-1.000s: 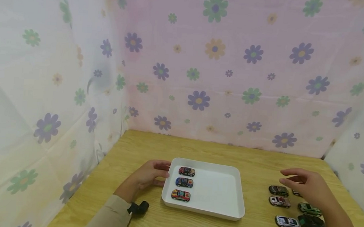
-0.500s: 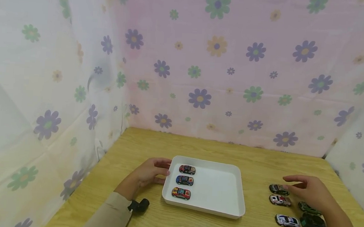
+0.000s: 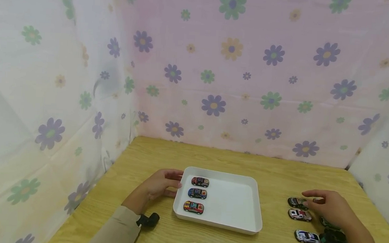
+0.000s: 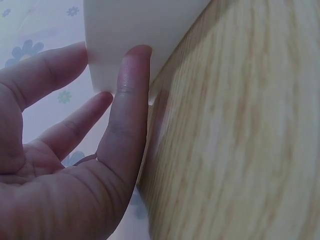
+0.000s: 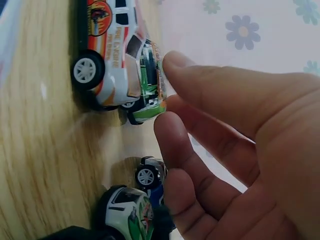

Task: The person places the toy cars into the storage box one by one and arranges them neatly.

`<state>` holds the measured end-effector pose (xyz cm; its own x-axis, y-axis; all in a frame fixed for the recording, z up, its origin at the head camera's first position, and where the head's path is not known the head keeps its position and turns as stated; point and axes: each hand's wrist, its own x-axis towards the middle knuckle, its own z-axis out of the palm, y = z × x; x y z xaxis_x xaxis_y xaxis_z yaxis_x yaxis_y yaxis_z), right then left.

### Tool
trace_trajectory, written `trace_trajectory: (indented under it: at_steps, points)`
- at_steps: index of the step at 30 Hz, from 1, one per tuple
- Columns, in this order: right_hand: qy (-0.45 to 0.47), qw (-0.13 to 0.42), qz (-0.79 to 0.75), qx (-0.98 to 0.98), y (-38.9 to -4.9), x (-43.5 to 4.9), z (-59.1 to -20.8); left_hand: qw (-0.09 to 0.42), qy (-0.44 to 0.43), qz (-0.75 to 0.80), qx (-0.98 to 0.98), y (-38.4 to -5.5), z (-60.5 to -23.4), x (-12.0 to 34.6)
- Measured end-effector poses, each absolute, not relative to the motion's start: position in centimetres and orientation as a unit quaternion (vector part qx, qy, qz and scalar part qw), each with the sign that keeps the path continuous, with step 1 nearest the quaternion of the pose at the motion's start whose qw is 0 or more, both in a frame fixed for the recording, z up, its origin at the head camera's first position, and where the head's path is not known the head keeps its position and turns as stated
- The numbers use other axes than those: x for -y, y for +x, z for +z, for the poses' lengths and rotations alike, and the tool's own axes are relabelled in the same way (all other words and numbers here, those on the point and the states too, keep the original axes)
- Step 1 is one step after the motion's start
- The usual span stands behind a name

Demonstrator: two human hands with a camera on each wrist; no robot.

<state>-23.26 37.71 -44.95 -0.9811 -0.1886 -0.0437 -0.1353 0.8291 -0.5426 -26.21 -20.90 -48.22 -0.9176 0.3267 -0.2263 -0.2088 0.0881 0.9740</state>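
My left hand [image 3: 158, 185] rests beside the white tray [image 3: 223, 227], fingertips and thumb touching its left outer wall. In the left wrist view, the thumb [image 4: 134, 85] lies nearly straight against that wall. At the right, my right hand [image 3: 331, 208] reaches over a dark green toy car [image 3: 296, 202], thumb and index finger spread at its rear end. The right wrist view shows the thumb [image 5: 177, 62] and fingertips right at this green car [image 5: 152, 95]. A white-and-red fire-engine toy car [image 3: 300, 215] stands close in front of it.
Inside the tray, a dark red car [image 3: 200, 181], a blue car [image 3: 197, 193] and a red-yellow car [image 3: 194, 207] line its left side. A silver-white car [image 3: 307, 237] and a partly hidden green car [image 3: 325, 221] are near my right wrist. Flowered cloth [image 3: 188, 113] surrounds the wooden table [image 3: 165, 153].
My right hand has come down and nearer to me, its thumb and index finger closing in on the dark green car's rear. The left hand stays at the tray.
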Motion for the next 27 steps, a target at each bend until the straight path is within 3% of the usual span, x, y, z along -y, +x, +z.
trace_trajectory:
  at_steps: [12, 27]
  points:
    - [-0.074, 0.069, -0.268, -0.958, -23.59, -38.03, -45.32, 0.200, 0.046, 0.670, -0.713, -26.22, -48.09, 20.77]
    - [-0.071, 0.048, -0.258, -0.962, -23.28, -37.86, -45.17, 0.204, 0.049, 0.675, -0.708, -26.15, -48.08, 20.75]
